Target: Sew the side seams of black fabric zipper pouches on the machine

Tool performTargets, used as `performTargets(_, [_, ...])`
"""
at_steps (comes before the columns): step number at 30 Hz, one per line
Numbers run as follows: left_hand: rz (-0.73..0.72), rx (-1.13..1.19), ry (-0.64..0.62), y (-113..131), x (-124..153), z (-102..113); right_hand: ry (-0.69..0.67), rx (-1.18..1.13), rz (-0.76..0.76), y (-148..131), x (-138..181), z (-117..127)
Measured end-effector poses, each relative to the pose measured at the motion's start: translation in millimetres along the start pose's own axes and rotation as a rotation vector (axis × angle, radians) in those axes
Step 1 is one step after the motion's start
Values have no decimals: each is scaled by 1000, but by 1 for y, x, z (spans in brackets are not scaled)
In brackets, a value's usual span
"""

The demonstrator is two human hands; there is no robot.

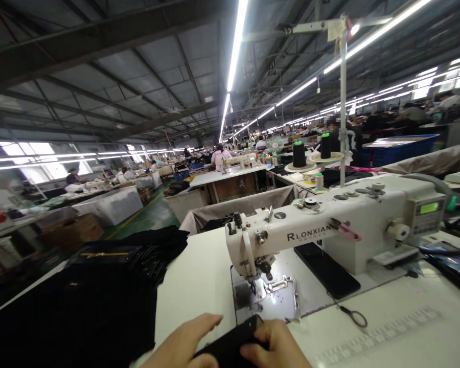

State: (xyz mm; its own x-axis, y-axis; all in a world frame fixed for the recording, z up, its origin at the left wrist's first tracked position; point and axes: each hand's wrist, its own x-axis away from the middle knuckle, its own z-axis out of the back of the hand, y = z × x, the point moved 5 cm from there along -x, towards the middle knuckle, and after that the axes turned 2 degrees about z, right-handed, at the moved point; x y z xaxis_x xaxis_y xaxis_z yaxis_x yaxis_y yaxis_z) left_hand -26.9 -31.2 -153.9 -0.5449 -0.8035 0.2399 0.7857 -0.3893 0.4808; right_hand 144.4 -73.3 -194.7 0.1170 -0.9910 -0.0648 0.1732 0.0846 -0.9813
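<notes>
My right hand (278,345) grips a black fabric piece (230,347) between thumb and bent fingers, close to its upper right corner. At the left end of this piece is my left hand (184,342), its thumb on the fabric and its index finger stretched out; its other fingers are hidden. Just beyond my hands stands a white sewing machine (291,235) with its needle area lit. The fabric is short of the presser foot (258,291). A large stack of black fabric pieces (111,286), one with a gold zipper, lies to the left.
On the machine bed rests a black phone (325,268). Thread snips (352,316) lie in front of it, and a clear ruler (383,335) is nearer me. Pink-handled snips (345,230) sit on the machine arm. Black thread cones (299,155) stand behind. Other people work farther off.
</notes>
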Motion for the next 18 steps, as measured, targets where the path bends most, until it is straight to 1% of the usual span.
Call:
performTargets(2, [-84, 119, -57, 37, -7, -2, -17, 4, -20, 0, 2, -1])
performTargets(4, [-100, 215, -76, 57, -15, -3, -34, 20, -44, -1, 8, 5])
performTargets(5, [-93, 249, -70, 60, -18, -3, -47, 43, -66, 0, 13, 9])
performTargets(7, [-83, 304, -59, 57, -21, -1, -77, 98, -101, 3, 22, 19])
performTargets(10, [-144, 383, -116, 53, -20, 2, -106, 131, -73, 2, 30, 27])
performTargets(12, [-185, 412, -173, 54, -18, 6, -101, 106, -21, -4, 31, 28])
performTargets(14, [-182, 406, -218, 56, -16, 9, -125, 70, 29, -11, 30, 26])
performTargets(16, [-153, 374, -231, 58, -15, 12, -134, 42, 56, -17, 29, 24])
performTargets(18, [-140, 331, -217, 59, -15, 13, -126, 64, 73, -21, 30, 23])
